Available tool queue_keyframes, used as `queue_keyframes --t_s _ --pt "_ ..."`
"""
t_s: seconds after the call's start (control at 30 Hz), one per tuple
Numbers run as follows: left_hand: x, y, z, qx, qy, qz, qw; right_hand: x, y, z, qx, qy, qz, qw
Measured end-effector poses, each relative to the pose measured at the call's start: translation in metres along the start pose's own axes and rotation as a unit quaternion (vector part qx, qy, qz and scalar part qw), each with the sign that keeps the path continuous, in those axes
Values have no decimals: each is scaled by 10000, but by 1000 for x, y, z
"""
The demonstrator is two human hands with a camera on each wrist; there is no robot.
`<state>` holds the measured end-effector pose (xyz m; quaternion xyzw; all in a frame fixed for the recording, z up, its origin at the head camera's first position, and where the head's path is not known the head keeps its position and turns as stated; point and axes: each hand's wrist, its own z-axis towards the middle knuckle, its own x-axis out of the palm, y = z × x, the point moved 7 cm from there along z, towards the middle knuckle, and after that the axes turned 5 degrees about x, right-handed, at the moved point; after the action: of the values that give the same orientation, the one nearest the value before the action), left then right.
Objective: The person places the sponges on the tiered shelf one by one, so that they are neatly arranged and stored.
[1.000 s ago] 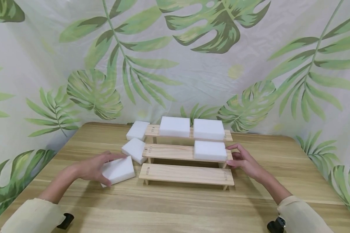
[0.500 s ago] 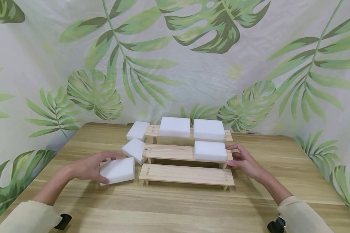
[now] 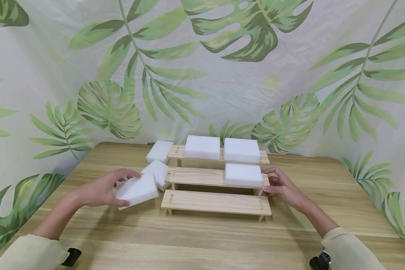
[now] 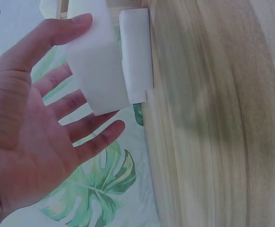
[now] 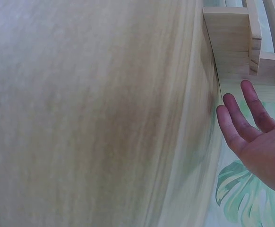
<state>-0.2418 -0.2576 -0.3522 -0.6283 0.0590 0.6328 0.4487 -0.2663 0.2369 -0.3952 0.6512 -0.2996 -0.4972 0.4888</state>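
Observation:
In the head view my left hand (image 3: 99, 189) pinches a white foam block (image 3: 137, 190) between thumb and fingers. The left wrist view shows the thumb on one face of that foam block (image 4: 97, 61) and the fingers on the other; it is raised and tilted. A three-tier wooden shelf (image 3: 192, 176) stands in the middle. At the right end of its middle tier, my right hand (image 3: 285, 189) holds the board with thumb and index finger. The other fingers (image 5: 253, 101) are extended in the right wrist view, where the thumb is mostly out of sight.
Two foam blocks (image 3: 202, 147) sit on the top tier, and another foam block (image 3: 243, 174) on the middle tier's right end. Left of the shelf lie two more, a rear block (image 3: 159, 150) and a nearer block (image 3: 158, 173). A leaf-print cloth (image 3: 222, 93) hangs behind the table (image 3: 202, 243).
My left hand has lifted the foam block slightly and tilted it, its near edge rising from the table. My right hand stays at the shelf's end.

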Motion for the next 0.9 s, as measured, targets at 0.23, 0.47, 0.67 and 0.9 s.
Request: queue_keyframes --t_s 0.23,0.47,0.67,0.9 --pt "-6 -7 2 114 -428 305 9986 0 0 0 16 -9 -36 10000" --pt "-13 -12 5 199 -582 328 9976 0 0 0 28 -19 -32 10000" --pt "-18 -16 6 290 -664 248 9971 0 0 0 24 0 10 10000" --pt "-21 -23 10 513 -734 209 9958 -1 -1 0 36 -4 -21 10000"
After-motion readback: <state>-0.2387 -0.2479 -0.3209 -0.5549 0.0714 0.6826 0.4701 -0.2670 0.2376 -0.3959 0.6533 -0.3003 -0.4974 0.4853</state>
